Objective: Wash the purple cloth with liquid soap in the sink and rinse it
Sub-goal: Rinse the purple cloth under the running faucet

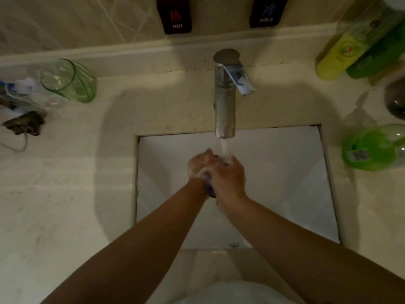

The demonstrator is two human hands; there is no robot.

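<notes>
Nearest the viewer, two bare forearms reached forward over the white rectangular ceramic sink (pixel 285 183). Left hand (pixel 198 166): lathered, fingers curled round the cloth from the left. Right hand (pixel 228 178): laid over the top, fingers curled onto the same bundle, its fingertips reaching under the water stream (pixel 225 148). Crumpled purple cloth (pixel 209 189): pressed between both palms above the basin, mostly hidden, one soapy end showing below the wrists; its long axis appeared to run near-to-far, the far end under the flow. Both hands were equally near it; rinsing looked to depend on keeping that far end below the spout. Beyond: chrome single-lever tap (pixel 225 102), running. On the beige stone counter (pixel 65 194), a green-tinted clear glass tumbler (pixel 70 81) at left, a green liquid soap bottle (pixel 372 148) at right, a yellow plastic bottle (pixel 341 53) farther back. On the wall, dark HOT label (pixel 174 15) and COLD label (pixel 267 10).
</notes>
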